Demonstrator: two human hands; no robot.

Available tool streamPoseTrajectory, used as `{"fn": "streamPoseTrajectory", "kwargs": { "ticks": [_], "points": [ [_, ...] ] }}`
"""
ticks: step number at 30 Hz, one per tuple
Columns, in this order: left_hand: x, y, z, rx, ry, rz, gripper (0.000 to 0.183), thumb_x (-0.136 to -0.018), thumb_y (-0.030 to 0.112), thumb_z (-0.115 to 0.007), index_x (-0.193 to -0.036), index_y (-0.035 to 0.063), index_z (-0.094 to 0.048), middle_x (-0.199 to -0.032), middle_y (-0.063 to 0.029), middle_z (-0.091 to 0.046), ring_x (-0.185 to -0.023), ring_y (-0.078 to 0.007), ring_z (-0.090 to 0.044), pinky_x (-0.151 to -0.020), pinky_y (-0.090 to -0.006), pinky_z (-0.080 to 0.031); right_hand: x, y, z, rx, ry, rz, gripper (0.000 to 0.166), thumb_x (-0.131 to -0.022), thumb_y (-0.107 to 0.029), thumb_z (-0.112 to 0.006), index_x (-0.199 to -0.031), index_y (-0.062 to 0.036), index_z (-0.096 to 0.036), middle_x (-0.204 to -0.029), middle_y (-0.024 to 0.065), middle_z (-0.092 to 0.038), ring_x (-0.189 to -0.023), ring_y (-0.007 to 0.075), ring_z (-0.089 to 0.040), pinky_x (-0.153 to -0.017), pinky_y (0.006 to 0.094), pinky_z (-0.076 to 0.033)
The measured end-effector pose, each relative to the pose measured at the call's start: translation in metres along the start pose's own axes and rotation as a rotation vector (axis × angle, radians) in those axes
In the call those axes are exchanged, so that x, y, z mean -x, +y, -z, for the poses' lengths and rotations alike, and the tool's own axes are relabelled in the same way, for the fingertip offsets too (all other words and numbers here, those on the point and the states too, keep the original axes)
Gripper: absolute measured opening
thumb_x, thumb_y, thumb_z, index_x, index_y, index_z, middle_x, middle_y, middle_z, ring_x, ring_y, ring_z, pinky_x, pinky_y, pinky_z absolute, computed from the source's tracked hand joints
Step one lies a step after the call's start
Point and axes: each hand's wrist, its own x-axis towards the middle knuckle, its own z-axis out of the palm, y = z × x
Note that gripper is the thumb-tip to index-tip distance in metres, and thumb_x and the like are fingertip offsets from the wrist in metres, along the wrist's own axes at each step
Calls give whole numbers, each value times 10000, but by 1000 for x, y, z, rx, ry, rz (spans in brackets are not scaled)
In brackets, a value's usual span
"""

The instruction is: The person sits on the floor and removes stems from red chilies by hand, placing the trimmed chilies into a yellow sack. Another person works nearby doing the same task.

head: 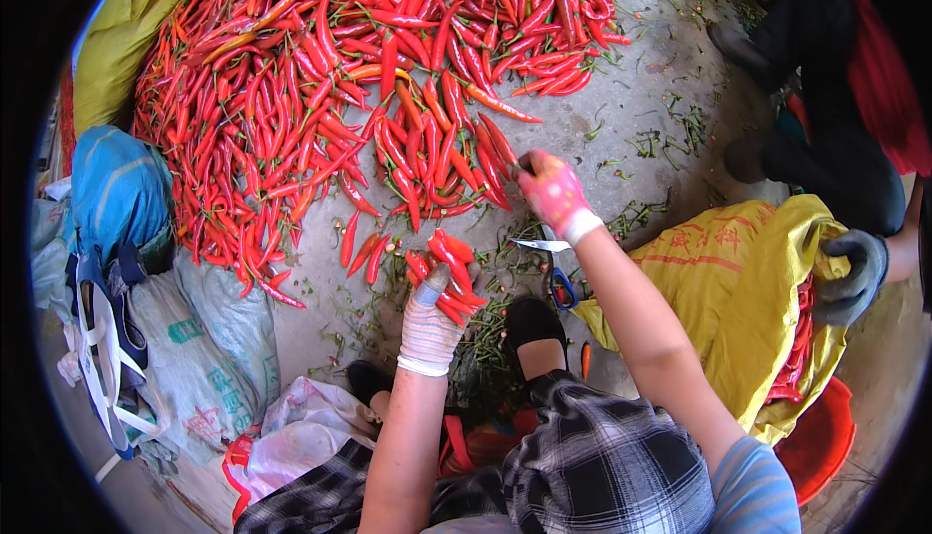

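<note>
My left hand (435, 315), in a striped knit glove, is closed around several red chili peppers (453, 266). Their ends stick out past my thumb. Farther out and to the right is my right hand (553, 190), in a pink glove with pale spots. Its fingertips are pinched at the near end of a long red chili pepper (496, 139), beside the small heap of chilies (429, 144). Beneath my right wrist and forearm lie scissors with blue-lined handles (563, 289), partly hidden. Loose red chilies (360, 252) rest on the floor near my left hand.
A large chili pile (291, 68) spreads across the concrete floor (575, 115). Green stems (495, 315) are scattered around my shoes. Woven sacks (196, 337) stand left. At right, a co-worker's gloved hand (848, 279) touches a yellow sack (717, 279) above a red basin (819, 446).
</note>
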Motion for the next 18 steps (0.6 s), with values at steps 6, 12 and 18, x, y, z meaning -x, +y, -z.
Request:
{"fn": "streamPoseTrajectory", "kwargs": {
  "ticks": [6, 12, 18],
  "points": [
    [-9, 1, 1, -162, 45, -103, 540, -796, 238, -790, -1246, 116, -519, -1139, -34, -596, -1043, -190, -582, -953, -396, -471, 99, -19, -7, 141, -47, 499, 123, -793, -114, -624, -878, -58, -556, -748, 160, -581, -714, 384, -599, -622, 456, -478],
    [-4, 4, 14, -175, 104, -69, 533, -803, 213, -785, -1239, 89, -505, -1182, -54, -570, -1087, -209, -567, -988, -402, -449, 108, -32, -13, 375, -118, 650, 178, -756, -79, -623, -907, -66, -530, -714, 115, -545, -688, 335, -597, -578, 428, -468],
    [7, 6, 17, -94, 9, 40, 548, -822, 239, -756, -1279, 66, -507, -1198, -85, -602, -1119, -250, -576, -1005, -429, -446, 120, -33, -22, -50, -83, 438, 137, -840, -138, -624, -911, -41, -558, -773, 176, -580, -759, 389, -602, -625, 448, -474]
  ]
}}
